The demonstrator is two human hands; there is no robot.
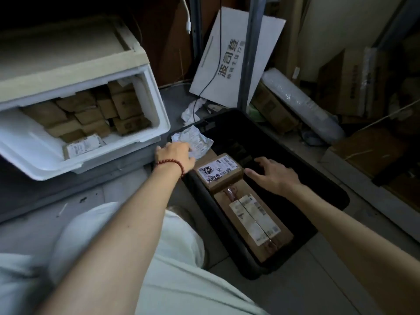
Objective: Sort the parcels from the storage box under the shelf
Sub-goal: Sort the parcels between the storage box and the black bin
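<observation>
A white storage box [145,135] with an open front stands at the left, holding several brown cardboard parcels [91,114]. A black bin [322,185] on the floor holds a small labelled cardboard parcel [218,172] on top of a longer labelled one [254,221]. My left hand [176,155], with a red bead bracelet, grips a crumpled white plastic mailer [195,138] at the bin's near-left rim. My right hand [272,175] hovers open inside the bin, just right of the small parcel, fingers spread.
A white printed carton sheet [231,57] leans against a metal shelf post [252,51] behind the bin. A bubble-wrapped roll [302,103] and cardboard boxes [368,153] crowd the right. Crumpled paper [193,109] lies behind the bin. My knee [136,235] is below.
</observation>
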